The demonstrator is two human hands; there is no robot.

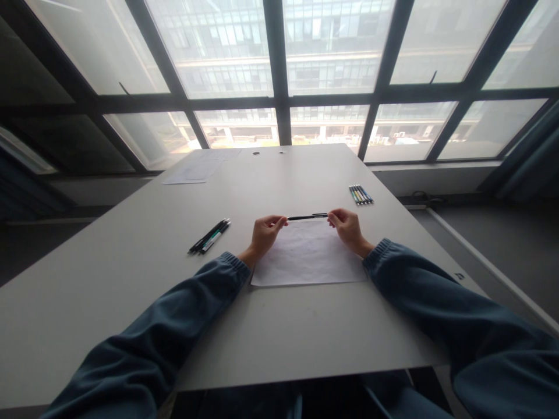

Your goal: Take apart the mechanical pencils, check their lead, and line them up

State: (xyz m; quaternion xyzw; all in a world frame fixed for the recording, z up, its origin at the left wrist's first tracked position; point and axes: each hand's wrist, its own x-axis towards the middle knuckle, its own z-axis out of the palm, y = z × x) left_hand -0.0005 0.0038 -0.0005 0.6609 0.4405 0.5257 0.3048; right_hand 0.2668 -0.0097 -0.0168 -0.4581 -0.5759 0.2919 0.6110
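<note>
A black pen [307, 217] is held level over the far edge of a white sheet of paper [312, 256]. My left hand [264, 234] pinches its left end between thumb and fingers. At the other end, by the clip, my right hand [347, 228] is closed on the same pen. To the left of my left hand lies a small bunch of pens [209, 236], mostly black with some green and white. Beyond my right hand several slim pens [361, 194] with coloured barrels rest side by side in a row.
The white table [279, 326] stretches away to large windows. More paper sheets [192, 169] lie at its far left. Two small dark round spots, one a grommet [255, 153], show near the far edge. A dark curtain [524, 154] hangs at the right.
</note>
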